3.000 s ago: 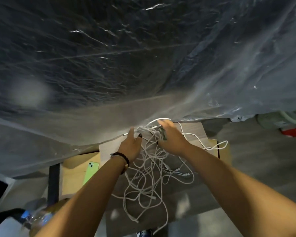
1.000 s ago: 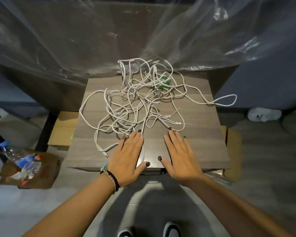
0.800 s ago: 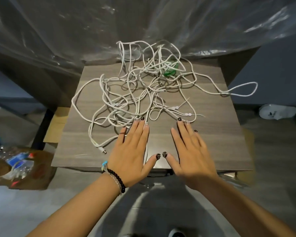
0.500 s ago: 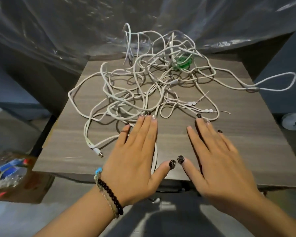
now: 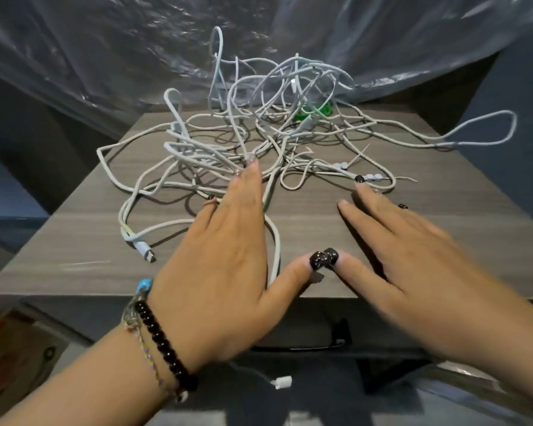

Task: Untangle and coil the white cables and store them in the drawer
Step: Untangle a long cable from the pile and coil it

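A tangled heap of white cables (image 5: 268,130) lies on the grey wood-grain cabinet top (image 5: 83,241). One loop (image 5: 480,130) sticks out past the right edge. A USB plug (image 5: 145,252) lies at the front left, and another cable end (image 5: 282,382) hangs over the front edge. My left hand (image 5: 225,262) lies flat, fingers spread, over a strand near the front of the heap. My right hand (image 5: 413,256) rests flat beside it on bare wood, thumbs touching. Below them is the drawer front with a dark handle (image 5: 336,336), closed.
Something green (image 5: 314,112) lies under the far side of the tangle. Clear plastic sheeting (image 5: 136,47) hangs behind the cabinet. A brown box with small items (image 5: 10,355) sits on the floor at the lower left.
Three seconds ago both hands gripped the tangle under the sheeting; since then they rest flat at the front edge. The view has moved lower and closer; the cables have not shifted.
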`<state>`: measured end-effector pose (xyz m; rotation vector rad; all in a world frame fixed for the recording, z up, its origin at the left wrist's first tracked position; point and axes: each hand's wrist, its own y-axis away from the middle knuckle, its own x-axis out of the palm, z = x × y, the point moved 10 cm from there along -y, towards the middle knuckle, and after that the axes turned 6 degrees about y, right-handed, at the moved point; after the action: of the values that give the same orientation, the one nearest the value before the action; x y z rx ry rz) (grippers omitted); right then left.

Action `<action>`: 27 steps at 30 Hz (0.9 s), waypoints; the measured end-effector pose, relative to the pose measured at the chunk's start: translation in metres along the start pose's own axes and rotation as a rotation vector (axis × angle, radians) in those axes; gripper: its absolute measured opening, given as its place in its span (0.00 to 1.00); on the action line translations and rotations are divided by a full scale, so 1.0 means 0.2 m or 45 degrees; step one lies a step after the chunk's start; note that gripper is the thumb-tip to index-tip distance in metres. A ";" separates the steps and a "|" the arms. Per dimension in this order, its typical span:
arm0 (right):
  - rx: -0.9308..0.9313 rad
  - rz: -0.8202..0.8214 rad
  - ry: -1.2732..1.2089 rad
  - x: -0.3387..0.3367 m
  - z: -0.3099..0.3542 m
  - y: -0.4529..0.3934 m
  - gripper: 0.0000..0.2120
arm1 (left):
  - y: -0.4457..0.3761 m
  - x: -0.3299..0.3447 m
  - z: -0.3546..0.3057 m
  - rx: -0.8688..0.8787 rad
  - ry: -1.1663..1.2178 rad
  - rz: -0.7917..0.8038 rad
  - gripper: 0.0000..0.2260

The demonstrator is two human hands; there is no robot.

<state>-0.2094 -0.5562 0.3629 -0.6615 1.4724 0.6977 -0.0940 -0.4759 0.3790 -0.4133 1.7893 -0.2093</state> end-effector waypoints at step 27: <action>0.008 0.114 -0.137 -0.11 0.34 0.76 0.36 | 0.73 -0.31 -0.24 -0.414 0.411 0.047 0.35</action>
<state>-0.2820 -0.4062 0.3896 -0.5471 1.4105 0.7854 -0.1508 -0.3204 0.3956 -0.6028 2.1564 0.0470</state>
